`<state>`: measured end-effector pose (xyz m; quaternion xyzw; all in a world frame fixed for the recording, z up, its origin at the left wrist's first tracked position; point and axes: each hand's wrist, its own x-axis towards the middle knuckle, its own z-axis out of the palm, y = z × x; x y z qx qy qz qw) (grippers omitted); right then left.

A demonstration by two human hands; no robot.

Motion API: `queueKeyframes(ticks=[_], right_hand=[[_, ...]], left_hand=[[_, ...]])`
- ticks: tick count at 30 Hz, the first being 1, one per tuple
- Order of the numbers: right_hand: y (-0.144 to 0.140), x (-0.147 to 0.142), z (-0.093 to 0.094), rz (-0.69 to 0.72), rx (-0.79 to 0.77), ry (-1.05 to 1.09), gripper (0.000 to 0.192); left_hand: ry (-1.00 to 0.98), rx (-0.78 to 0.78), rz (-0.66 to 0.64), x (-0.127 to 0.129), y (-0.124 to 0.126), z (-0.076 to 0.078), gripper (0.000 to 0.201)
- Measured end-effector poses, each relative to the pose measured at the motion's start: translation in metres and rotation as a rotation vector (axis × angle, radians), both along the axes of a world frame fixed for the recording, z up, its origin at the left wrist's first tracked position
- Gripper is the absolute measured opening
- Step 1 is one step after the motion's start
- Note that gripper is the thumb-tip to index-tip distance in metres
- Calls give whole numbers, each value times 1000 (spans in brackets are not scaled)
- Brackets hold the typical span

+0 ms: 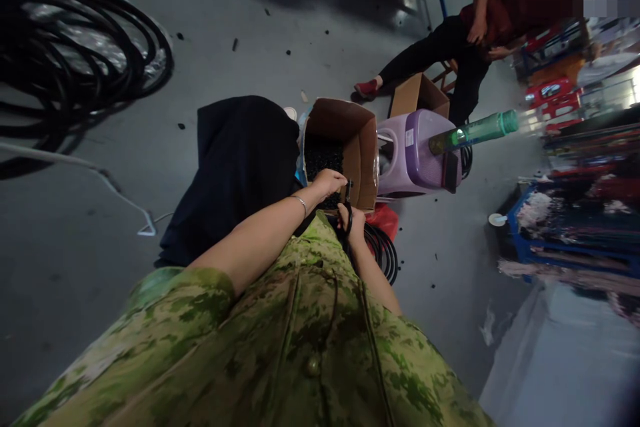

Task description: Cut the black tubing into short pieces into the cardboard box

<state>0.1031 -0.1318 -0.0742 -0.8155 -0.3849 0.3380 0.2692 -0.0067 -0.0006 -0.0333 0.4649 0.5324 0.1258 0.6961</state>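
My right hand (356,225) is closed around the black handles of a pair of scissors (349,213), whose blades point up toward my other hand. Just beyond them, my left hand (327,181) pinches something small and dark at its fingertips, too small to name. Both hands are over the near side of a cardboard box (367,140). Inside the box lies a heap of small black pieces (320,155), partly hidden by my left hand.
Right of the box stands a purple plastic appliance (420,140) with a green bottle (475,132) on it. Black tubing (387,250) and a red bag (385,219) lie below. Thick black coils (125,73) are at left. A seated person (480,27) is at upper right.
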Motion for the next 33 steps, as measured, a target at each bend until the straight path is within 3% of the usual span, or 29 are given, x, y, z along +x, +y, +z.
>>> queueKeyframes(ticks=[9, 14, 17, 24, 33], right_hand=[[2, -1, 10, -9, -17, 62, 54], [13, 13, 24, -13, -75, 273, 55], [15, 16, 27, 6, -55, 284, 54], [8, 9, 9, 51, -53, 65, 57], [10, -7, 1, -34, -80, 16, 51]], left_hand=[[16, 45, 18, 1, 1, -2, 27], [-58, -12, -56, -2, 0, 8, 26], [-72, -46, -55, -4, -1, 13, 26], [16, -29, 5, -2, 0, 7, 25], [128, 26, 26, 0, 1, -7, 27]])
